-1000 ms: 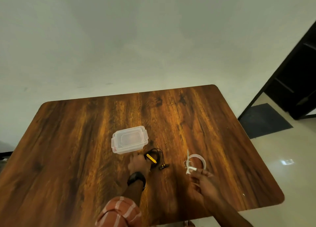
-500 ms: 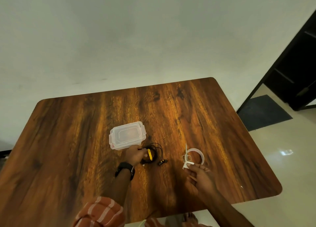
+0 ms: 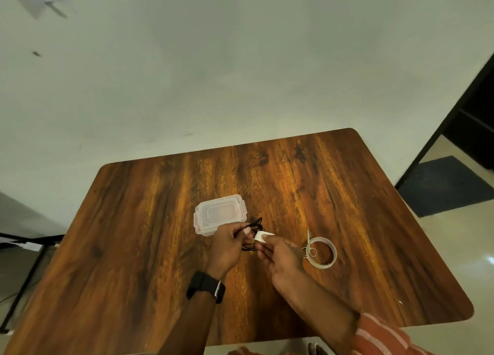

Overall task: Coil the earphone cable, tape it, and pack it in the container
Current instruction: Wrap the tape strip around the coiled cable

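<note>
Black earphone cable (image 3: 250,233) — bunched, blurred

Black earphone cable (image 3: 252,227), white tape piece (image 3: 263,236), clear container (image 3: 219,214), streaked orange-brown table (image 3: 320,194).

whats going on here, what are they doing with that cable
A person is bundling an earphone cable over a wooden table. The left hand grips the coiled black cable while the right hand brings a small white piece of tape up to it. The tape roll lies to the right, with small scissors beside it. The clear container sits closed just behind, not yet packed.
</note>
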A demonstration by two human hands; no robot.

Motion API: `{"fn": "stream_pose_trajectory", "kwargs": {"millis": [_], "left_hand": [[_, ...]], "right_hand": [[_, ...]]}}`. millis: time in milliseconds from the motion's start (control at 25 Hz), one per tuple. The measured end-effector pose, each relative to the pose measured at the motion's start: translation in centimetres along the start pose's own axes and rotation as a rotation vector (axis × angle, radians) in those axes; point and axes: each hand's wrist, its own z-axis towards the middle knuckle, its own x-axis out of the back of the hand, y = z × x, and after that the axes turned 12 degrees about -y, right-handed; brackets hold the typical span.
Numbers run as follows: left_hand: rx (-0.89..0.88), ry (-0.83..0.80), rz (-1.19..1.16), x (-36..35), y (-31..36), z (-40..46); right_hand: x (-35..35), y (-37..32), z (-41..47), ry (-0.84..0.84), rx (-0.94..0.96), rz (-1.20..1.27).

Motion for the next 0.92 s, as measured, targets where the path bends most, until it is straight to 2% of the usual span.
{"fn": "stream_pose_trajectory", "kwargs": {"millis": [200, 360, 480, 600, 760, 920], "left_hand": [[-0.163, 0.217, 0.249, -0.5, 2.3, -2.6], [-0.271, 0.162, 0.424, -0.4, 1.9, -3.8], [-0.397, 0.128, 0.643, 0.2, 1.9, -4.9], [-0.452, 0.140, 0.619, 1.3, 3.3, -5.6], [-0.540, 0.165, 0.572, 2.8, 5.1, -5.7], [-0.506, 0.157, 0.417, 2.7, 6.5, -6.0]], "right_hand": [[-1.9, -0.7, -1.4, -0.061, -0.094, 0.106], [-2.5, -2.0, -4.0, -0.197, -0.124, 0.173], [-2.3, -2.8, -5.5, -0.280, -0.140, 0.144], [-1.9, -3.4, -6.4, -0.357, -0.113, -0.013], [-1.9, -4.2, -7.6, -0.452, 0.078, -0.374], [-1.7, -4.9, -7.2, -0.422, 0.456, -0.581]]}}
